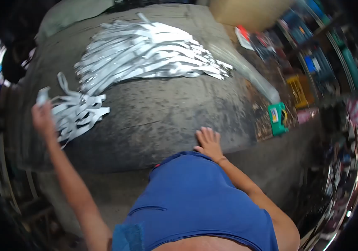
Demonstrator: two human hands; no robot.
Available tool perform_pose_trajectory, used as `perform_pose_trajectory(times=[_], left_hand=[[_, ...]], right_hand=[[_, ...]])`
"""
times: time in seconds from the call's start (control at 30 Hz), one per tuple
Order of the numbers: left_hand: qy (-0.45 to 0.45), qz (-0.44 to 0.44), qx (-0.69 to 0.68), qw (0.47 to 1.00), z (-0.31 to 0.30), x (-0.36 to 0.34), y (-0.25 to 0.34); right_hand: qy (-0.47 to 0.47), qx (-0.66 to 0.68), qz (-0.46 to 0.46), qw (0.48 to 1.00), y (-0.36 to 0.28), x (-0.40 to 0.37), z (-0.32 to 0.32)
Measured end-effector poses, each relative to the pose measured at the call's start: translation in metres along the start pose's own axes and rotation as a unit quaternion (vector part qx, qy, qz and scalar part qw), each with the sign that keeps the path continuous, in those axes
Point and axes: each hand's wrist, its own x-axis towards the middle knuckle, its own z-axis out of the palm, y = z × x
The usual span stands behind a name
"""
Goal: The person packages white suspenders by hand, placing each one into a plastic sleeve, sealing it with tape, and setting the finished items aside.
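My left hand (44, 120) is raised at the table's left side, slightly blurred, its fingers closed on a white strip (42, 96) that sticks up past the fingertips. Right beside that hand lies a small tangled heap of white strips (80, 113), looped and crossing one another. Farther back, a large fan of flat, glossy white strips (145, 52) is spread across the table. My right hand (209, 143) rests palm down near the front edge of the dark, worn tabletop (158, 106), fingers spread and nothing in them.
On the table's right side lie a clear plastic roll (252, 75) and a green plastic container (276, 119). A cardboard box (250, 12) stands at the back right, with a yellow crate (298, 90) and loaded shelves beyond. Pale cloth (72, 16) covers the back left corner.
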Motion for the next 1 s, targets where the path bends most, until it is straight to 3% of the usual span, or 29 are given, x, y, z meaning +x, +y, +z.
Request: perform_pose_trajectory(times=[0.13, 0.2, 0.27, 0.33, 0.37, 0.4, 0.43, 0.5, 0.53, 0.57, 0.6, 0.63, 0.7, 0.73, 0.8, 0.9, 0.93, 0.97, 1.0], left_hand=[[0.214, 0.018, 0.011, 0.977, -0.05, 0.029, 0.041], [0.257, 0.089, 0.062, 0.96, -0.037, 0.019, 0.087], [0.23, 0.124, 0.14, 0.955, -0.035, 0.019, 0.108], [0.219, 0.137, 0.194, 0.946, -0.039, 0.026, 0.118], [0.22, 0.147, 0.237, 0.935, -0.043, 0.03, 0.127], [0.2, 0.133, 0.183, 0.953, -0.058, 0.043, 0.125], [0.204, 0.13, 0.193, 0.951, -0.069, 0.046, 0.133], [0.224, 0.096, 0.201, 0.949, -0.084, 0.043, 0.159], [0.237, 0.068, 0.2, 0.948, -0.09, 0.038, 0.172], [0.245, 0.071, 0.185, 0.949, -0.106, 0.039, 0.171], [0.258, 0.072, 0.173, 0.948, -0.125, 0.038, 0.164], [0.256, 0.094, 0.152, 0.95, -0.142, 0.038, 0.158], [0.281, 0.086, 0.177, 0.939, -0.148, 0.026, 0.164], [0.299, 0.077, 0.187, 0.932, -0.147, 0.018, 0.168], [0.29, 0.105, 0.163, 0.937, -0.149, 0.016, 0.167], [0.276, 0.098, 0.211, 0.933, -0.132, 0.0, 0.192], [0.282, 0.102, 0.217, 0.929, -0.135, -0.005, 0.202], [0.266, 0.118, 0.258, 0.921, -0.141, -0.013, 0.213], [0.248, 0.132, 0.301, 0.911, -0.15, -0.02, 0.224]], right_hand=[[-0.011, 0.075, -0.099, 0.992, -0.045, 0.049, 0.009], [0.006, 0.083, -0.106, 0.991, -0.054, 0.072, 0.021], [0.012, 0.093, -0.113, 0.989, -0.042, 0.08, 0.025], [0.016, 0.061, -0.018, 0.998, -0.02, 0.092, 0.019], [-0.009, 0.091, 0.082, 0.992, 0.001, 0.092, -0.019], [-0.034, 0.119, 0.18, 0.976, 0.031, 0.078, -0.055], [0.167, -0.007, 0.219, 0.961, 0.065, 0.044, -0.016], [0.059, -0.066, 0.449, 0.889, 0.132, -0.037, -0.018], [0.06, -0.093, 0.547, 0.83, 0.165, -0.097, 0.003], [-0.073, 0.143, 0.751, 0.64, 0.158, -0.115, -0.075], [-0.239, 0.115, 0.774, 0.575, 0.211, -0.202, -0.019], [-0.114, -0.01, 0.873, 0.474, 0.198, -0.23, 0.0], [-0.008, -0.081, 0.828, 0.556, 0.22, -0.278, 0.037], [-0.013, -0.07, 0.819, 0.57, 0.223, -0.254, 0.043], [0.031, -0.16, 0.662, 0.732, 0.23, -0.183, 0.02], [0.055, -0.126, 0.458, 0.878, 0.219, -0.034, -0.003], [0.06, -0.144, 0.419, 0.895, 0.198, 0.016, 0.0], [0.14, -0.163, 0.379, 0.9, 0.19, 0.054, 0.044], [0.11, -0.081, 0.382, 0.914, 0.151, 0.099, 0.015]])
